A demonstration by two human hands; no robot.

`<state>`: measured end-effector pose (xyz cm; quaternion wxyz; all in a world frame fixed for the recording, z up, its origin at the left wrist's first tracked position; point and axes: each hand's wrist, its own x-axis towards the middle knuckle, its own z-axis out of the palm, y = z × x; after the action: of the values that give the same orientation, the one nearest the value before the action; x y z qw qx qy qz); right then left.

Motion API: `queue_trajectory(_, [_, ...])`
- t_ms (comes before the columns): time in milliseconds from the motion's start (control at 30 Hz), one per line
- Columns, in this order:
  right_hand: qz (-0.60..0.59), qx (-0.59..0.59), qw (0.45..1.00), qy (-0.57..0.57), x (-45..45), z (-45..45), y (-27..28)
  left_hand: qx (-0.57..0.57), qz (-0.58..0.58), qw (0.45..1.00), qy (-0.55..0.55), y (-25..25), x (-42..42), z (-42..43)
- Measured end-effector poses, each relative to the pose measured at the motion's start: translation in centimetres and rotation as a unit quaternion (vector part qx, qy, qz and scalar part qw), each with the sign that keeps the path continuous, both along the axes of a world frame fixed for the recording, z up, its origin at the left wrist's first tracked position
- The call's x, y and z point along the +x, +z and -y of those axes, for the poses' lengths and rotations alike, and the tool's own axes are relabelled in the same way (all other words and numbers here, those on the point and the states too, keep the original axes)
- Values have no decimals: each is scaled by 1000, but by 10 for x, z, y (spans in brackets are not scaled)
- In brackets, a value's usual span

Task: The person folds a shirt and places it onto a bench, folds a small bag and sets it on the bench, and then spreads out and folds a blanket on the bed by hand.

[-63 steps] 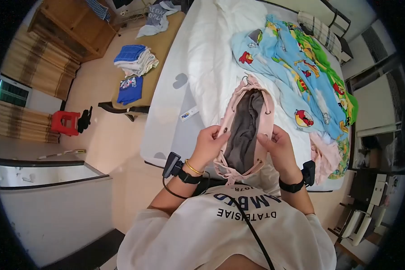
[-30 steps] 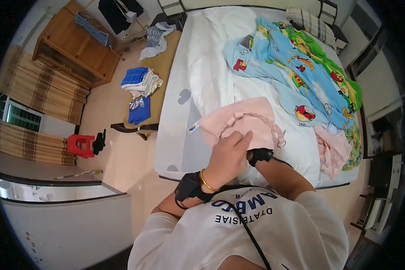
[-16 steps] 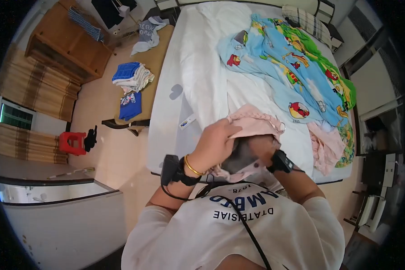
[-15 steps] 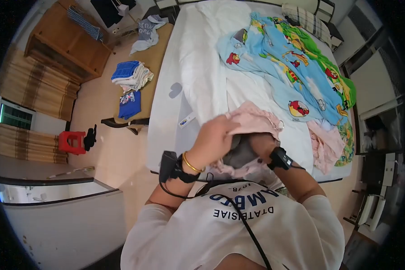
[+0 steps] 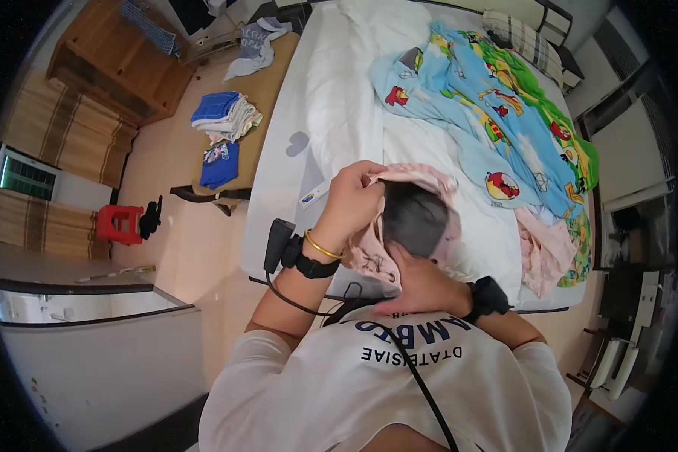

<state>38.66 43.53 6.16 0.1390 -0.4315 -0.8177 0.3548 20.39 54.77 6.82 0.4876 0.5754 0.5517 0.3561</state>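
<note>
white lettered tee [image 5: 388, 384] – gold bangle [image 5: 321, 245] – black wrist straps [image 5: 316, 267]

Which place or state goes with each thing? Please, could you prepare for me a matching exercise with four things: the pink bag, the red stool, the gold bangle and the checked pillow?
Column 1
1. pink bag
2. red stool
3. gold bangle
4. checked pillow

Column 2
A. around the left wrist
B. at the far end of the bed
C. open, with its grey lining showing
D. standing on the floor

Right pairs: 1-C, 2-D, 3-A, 4-B
</note>
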Motion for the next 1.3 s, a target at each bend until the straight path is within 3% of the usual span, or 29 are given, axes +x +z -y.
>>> queue_trajectory(33, [64,-15,998,7,-1,-3,-10,-6,33,999,17,-9,-1,-2])
queue_trajectory(67, [127,-30,991,14,0,-10,-16,15,-45,999,5,-2,-4,-2])
queue_trajectory(133, [105,-1,989,100,18,-25,-4,53,-200,978,-18,24,-17,3])
queue_trajectory(167, [93,10,985,143,28,-32,2,96,-327,939,-39,29,-23,4])
queue_trajectory(267, [-152,113,972,137,48,-60,15,383,-272,857,-212,23,-37,-9])
queue_trajectory(300, [-188,28,972,137,49,-67,25,295,-151,880,-340,23,-30,-16])
queue_trajectory(333, [-222,-55,964,136,49,-75,37,131,-36,913,-383,23,-23,-22])
queue_trajectory(367, [-253,-135,949,133,50,-81,48,-36,79,907,-411,24,-16,-28])
queue_trajectory(400, [-259,-201,935,136,53,-88,58,-201,190,863,-423,27,-10,-35])
queue_trajectory(467, [-264,-331,895,140,65,-100,69,-206,278,801,-488,5,-5,-54])
queue_trajectory(533, [-308,-328,887,107,69,-109,63,-223,301,742,-555,-13,-2,-70])
queue_trajectory(567, [-332,-315,886,78,70,-113,61,-239,337,659,-629,-15,7,-73])
queue_trajectory(667, [-406,-262,876,0,74,-137,42,-236,270,737,-574,-2,11,-57])
queue_trajectory(700, [-413,-249,876,-23,73,-138,43,-298,280,750,-520,6,15,-47])
queue_trajectory(800, [-411,-131,890,-150,77,-125,47,-295,413,742,-439,10,17,-31])
queue_trajectory(833, [-417,-94,881,-204,87,-115,47,-287,467,717,-431,-17,11,-35])
queue_trajectory(867, [-422,-56,868,-256,98,-106,47,-296,512,732,-337,1,10,-19])
queue_trajectory(933, [-490,-39,800,-344,128,-74,45,-300,591,716,-222,-19,-7,-9])
queue_trajectory(1000, [-393,87,843,-358,154,-43,27,-248,700,614,-269,-29,-15,2])
queue_trajectory(1067, [-369,77,863,-335,127,-13,21,-270,782,465,-314,-6,-6,13])
queue_trajectory(1133, [-283,162,901,-287,80,-5,55,-239,791,495,-269,-18,-5,20])
queue_trajectory(1167, [-254,184,902,-296,74,-7,55,-261,803,425,-325,-44,-11,15])
queue_trajectory(1233, [-365,81,865,-335,74,-9,43,-237,775,507,-293,-62,-9,27])
queue_trajectory(1300, [-408,39,839,-358,74,-11,46,-187,668,681,-235,-54,-7,44])
